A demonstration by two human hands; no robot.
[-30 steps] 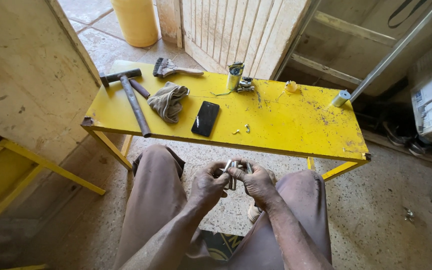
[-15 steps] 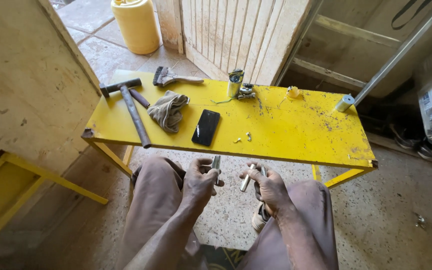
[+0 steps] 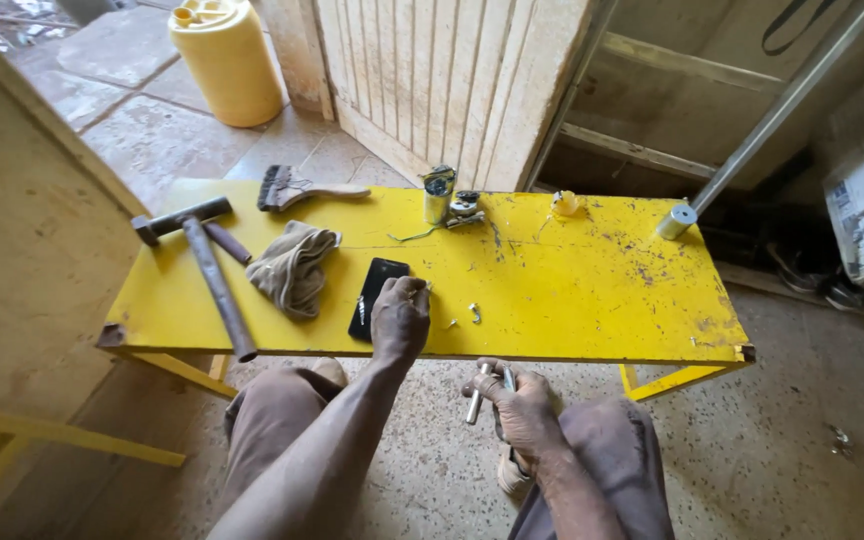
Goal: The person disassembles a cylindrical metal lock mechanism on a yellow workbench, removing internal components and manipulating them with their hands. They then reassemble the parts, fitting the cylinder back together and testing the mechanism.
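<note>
Yellow worktop (image 3: 572, 290): left hand (image 3: 399, 318) stretched out, fingers curled down beside black phone (image 3: 376, 297), holding nothing seen.
Right hand (image 3: 522, 402): low, closed around metal part (image 3: 476, 392).

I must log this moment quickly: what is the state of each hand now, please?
Left hand: fingers curled down on the yellow table beside the black phone; whether it holds anything cannot be told.
Right hand: closed on a small metal part.

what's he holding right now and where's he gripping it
The right hand holds a small metal part, fingers wrapped round its upper end, over the lap. The left hand rests on the yellow table beside the black phone; whether it pinches anything cannot be told.
</note>
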